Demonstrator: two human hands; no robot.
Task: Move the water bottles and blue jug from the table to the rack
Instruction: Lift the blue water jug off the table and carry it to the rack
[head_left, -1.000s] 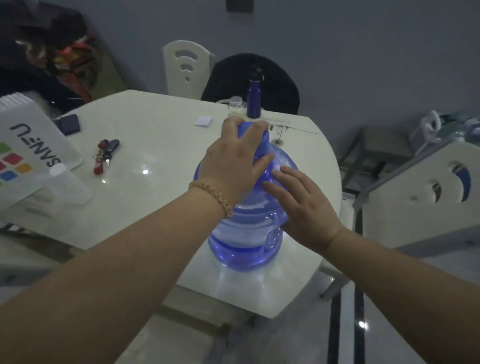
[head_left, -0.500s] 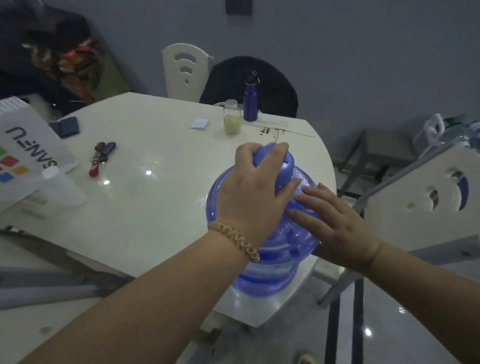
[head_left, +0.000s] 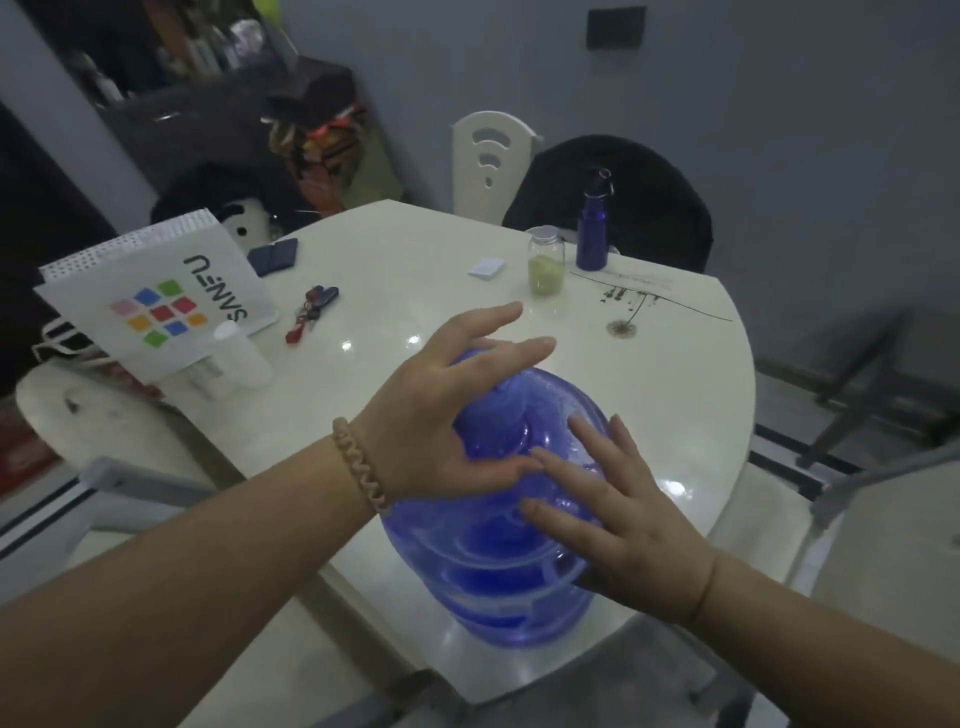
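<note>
Two hands are at the blue jug (head_left: 498, 587), which stands upright in the lower centre of the frame, on the white surface (head_left: 415, 270) close to its near edge. The left hand (head_left: 447, 415), with a braided bracelet (head_left: 361, 465) at the wrist, is spread over the jug's cap and neck, fingers straight and apart, gripping nothing; whether the palm touches the cap cannot be told. The right hand (head_left: 618, 519) lies flat on the jug's shoulder, fingers extended and parted, not curled. A dark blue bottle (head_left: 592, 228) and a glass jar (head_left: 545, 260) with yellowish contents stand side by side near the far edge, upper right of centre. Keys (head_left: 311, 312) lie left of centre; a white printed bag (head_left: 156, 296) stands at left.
</note>
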